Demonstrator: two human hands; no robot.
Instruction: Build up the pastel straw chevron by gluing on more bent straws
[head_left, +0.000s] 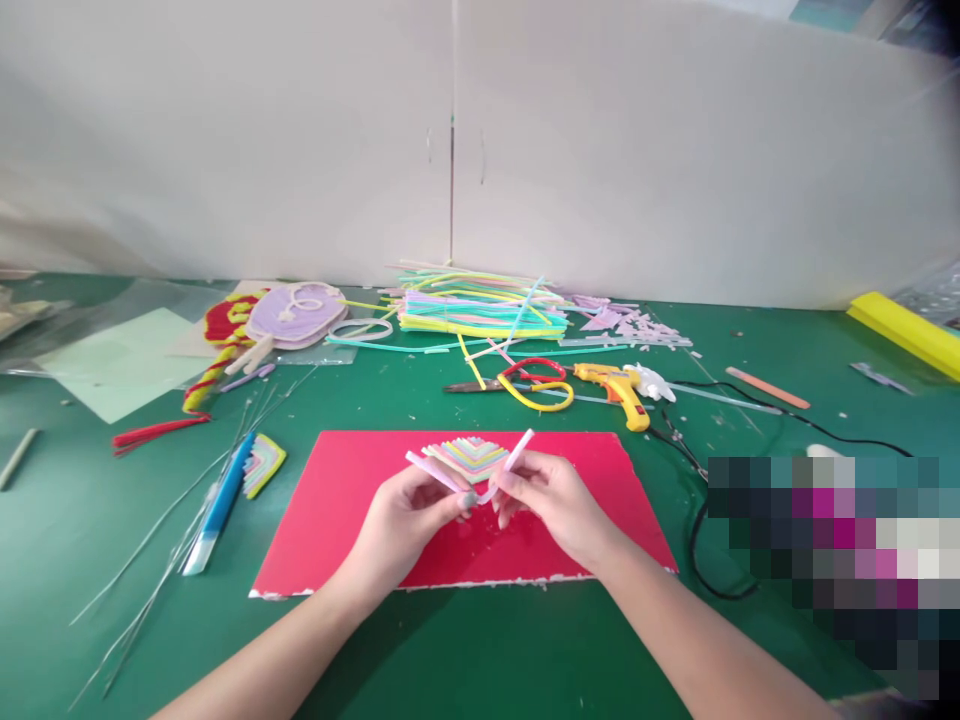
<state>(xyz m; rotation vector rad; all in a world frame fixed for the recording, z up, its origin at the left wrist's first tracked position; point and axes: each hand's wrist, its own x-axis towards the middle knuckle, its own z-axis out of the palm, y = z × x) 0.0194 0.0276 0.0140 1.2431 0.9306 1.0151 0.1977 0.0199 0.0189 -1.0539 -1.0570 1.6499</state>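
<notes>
Both my hands are over a red sheet (337, 520) on the green table. My left hand (409, 525) and my right hand (551, 505) pinch the two ends of a pale pink strip (517, 452), which is bent into a V between them. Just behind the fingers lies a layered piece of nested coloured chevron strips (469, 455) on the red sheet. The fingers of both hands are closed on the strip.
A heap of coloured strips (480, 305) lies at the back, with scissors (525, 385) and a yellow glue gun (619, 390) with its black cord in front. At left are a blue cutter (221, 500), thin wires, a small chevron piece (262, 465) and a purple fan-shaped craft (292, 315). A yellow bar (904, 330) lies far right.
</notes>
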